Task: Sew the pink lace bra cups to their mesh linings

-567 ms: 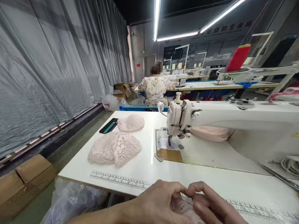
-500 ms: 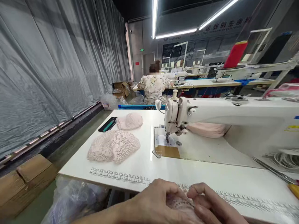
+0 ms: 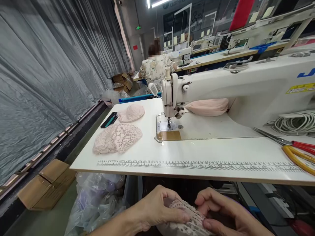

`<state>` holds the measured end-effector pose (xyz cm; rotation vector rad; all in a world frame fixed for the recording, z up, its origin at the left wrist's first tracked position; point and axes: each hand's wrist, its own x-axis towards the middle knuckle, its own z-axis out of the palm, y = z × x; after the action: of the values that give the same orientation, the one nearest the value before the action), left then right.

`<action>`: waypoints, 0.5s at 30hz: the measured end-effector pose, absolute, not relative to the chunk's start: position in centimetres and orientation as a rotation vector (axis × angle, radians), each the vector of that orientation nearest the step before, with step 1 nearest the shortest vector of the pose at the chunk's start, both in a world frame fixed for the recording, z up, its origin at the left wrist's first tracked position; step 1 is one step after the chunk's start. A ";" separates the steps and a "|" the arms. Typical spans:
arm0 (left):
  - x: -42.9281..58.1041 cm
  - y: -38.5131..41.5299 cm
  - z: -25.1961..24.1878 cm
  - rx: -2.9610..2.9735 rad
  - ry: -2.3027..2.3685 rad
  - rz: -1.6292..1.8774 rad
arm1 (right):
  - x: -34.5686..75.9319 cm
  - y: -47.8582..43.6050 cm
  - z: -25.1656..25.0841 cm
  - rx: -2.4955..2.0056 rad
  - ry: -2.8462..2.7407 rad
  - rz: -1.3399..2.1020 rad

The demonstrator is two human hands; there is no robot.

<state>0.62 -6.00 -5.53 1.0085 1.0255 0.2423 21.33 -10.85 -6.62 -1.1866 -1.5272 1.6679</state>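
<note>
My left hand (image 3: 157, 209) and my right hand (image 3: 222, 209) are close together below the front edge of the white sewing table (image 3: 209, 154), at the bottom of the view. Both pinch a small piece of pale pink lace (image 3: 183, 218) between thumb and fingers. The lace lies bunched between the two hands, partly hidden by them. On the table above stands a white sewing machine (image 3: 221, 88) with its needle over a metal plate (image 3: 167, 127).
Two pink lace pieces (image 3: 118, 137) (image 3: 130, 113) and a black case (image 3: 109, 119) lie at the table's left. Scissors (image 3: 292, 146) and coiled white cable (image 3: 295, 123) sit at the right. A printed ruler (image 3: 197, 165) runs along the front. Another person (image 3: 156, 65) sits ahead. Clear plastic bags (image 3: 95, 200) and cardboard boxes (image 3: 46, 183) lie on the floor.
The view has tilted down and moved closer. My hands with the lace have dropped from the table's front edge to below it, still pinching the piece.
</note>
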 end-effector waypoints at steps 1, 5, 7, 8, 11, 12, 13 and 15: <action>0.7 -6.1 -5.7 1.005 1.035 0.243 | 21.3 -10.9 -6.7 -1.218 -1.519 1.655; 1.4 -6.4 -6.4 1.004 1.056 0.263 | 21.1 -11.1 -7.6 -1.300 -1.530 1.604; 1.7 -6.5 -6.6 1.016 1.071 0.290 | 21.0 -11.1 -8.0 -1.305 -1.542 1.577; 1.8 -6.5 -6.7 1.023 1.080 0.303 | 21.0 -11.1 -8.2 -1.307 -1.558 1.558; 1.7 -6.5 -6.9 1.043 1.078 0.316 | 21.3 -11.0 -8.9 -1.347 -1.635 1.485; 1.7 -6.5 -7.0 1.046 1.073 0.314 | 21.5 -11.0 -9.1 -1.367 -1.656 1.453; 1.6 -6.5 -7.0 1.045 1.069 0.312 | 21.6 -10.9 -9.3 -1.381 -1.668 1.423; 1.6 -6.4 -7.1 1.033 1.075 0.295 | 21.8 -10.9 -9.5 -1.382 -1.654 1.400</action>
<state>1.61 -6.42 -7.09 1.0328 1.0752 0.2952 21.80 -10.88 -9.46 -1.3824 -1.6540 1.3997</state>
